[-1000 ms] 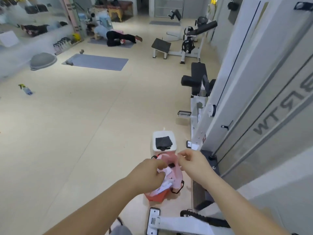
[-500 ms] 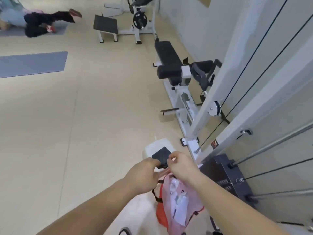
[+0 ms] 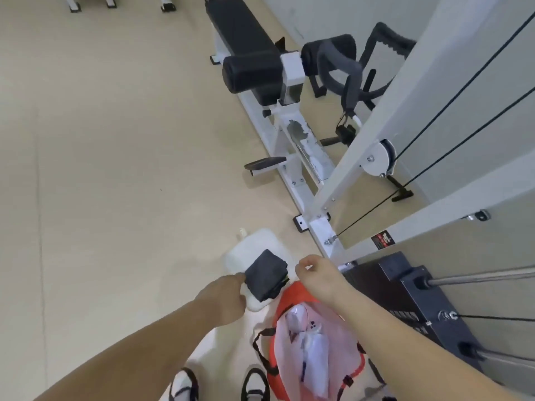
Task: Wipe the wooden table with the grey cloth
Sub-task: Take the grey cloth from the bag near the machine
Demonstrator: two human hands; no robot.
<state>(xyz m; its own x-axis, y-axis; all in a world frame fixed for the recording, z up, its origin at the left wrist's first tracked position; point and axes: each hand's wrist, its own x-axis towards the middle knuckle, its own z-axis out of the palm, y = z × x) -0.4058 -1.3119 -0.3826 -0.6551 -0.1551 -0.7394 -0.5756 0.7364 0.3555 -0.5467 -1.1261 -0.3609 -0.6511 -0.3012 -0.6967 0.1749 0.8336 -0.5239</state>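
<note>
Contents, nearest first.

1. Shoes, two: one (image 3: 183, 384) left, one (image 3: 256, 383) right, on the floor (image 3: 115, 169).
2. Red bag (image 3: 285, 298), one, standing open just right of the shoes, with a clear plastic bag (image 3: 312, 342) of white items in it.
3. Left grip (image 3: 228, 296), one. Its fingertips meet the near-left edge of the cloth. Whether they pinch it or only touch cannot be told.
4. Right grip (image 3: 318, 276), one. It is above the bag's far rim, fingers loosely curled, with nothing seen in them.
5. Grey cloth (image 3: 266, 274), one, folded, lying on a white container (image 3: 254, 244) on the floor. It sits between the two grips, directly ahead of the left and just left of the right. Its long axis runs away from the person, leaning slightly right. The left grip is nearer and in contact, so it is judged the one to lift the cloth.
6. Black weight stack (image 3: 405, 285), one, right of the bag.
7. White cable frame (image 3: 382, 117), one.
8. Padded bench (image 3: 243, 33), one.

Tabletop: none in view.
</note>
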